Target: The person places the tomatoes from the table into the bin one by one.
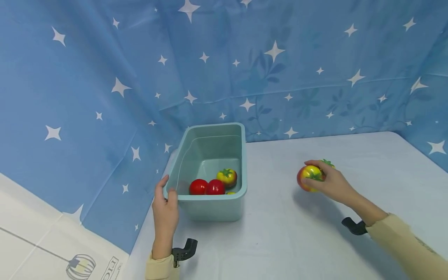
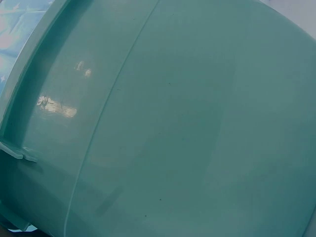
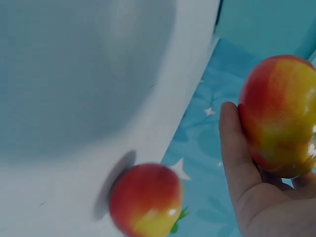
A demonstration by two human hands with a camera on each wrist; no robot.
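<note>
Over the table, right hand holds fruit, leafy end toward head camera; left hand grips bin.

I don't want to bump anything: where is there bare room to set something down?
On the table, between the bin and the right hand holding a tomato, and in the far right corner by the curtain. The bin's far end is bare. Crowded: the bin's near end, with fruit, its left corner, gripped by the left hand, and beside a second tomato.
</note>
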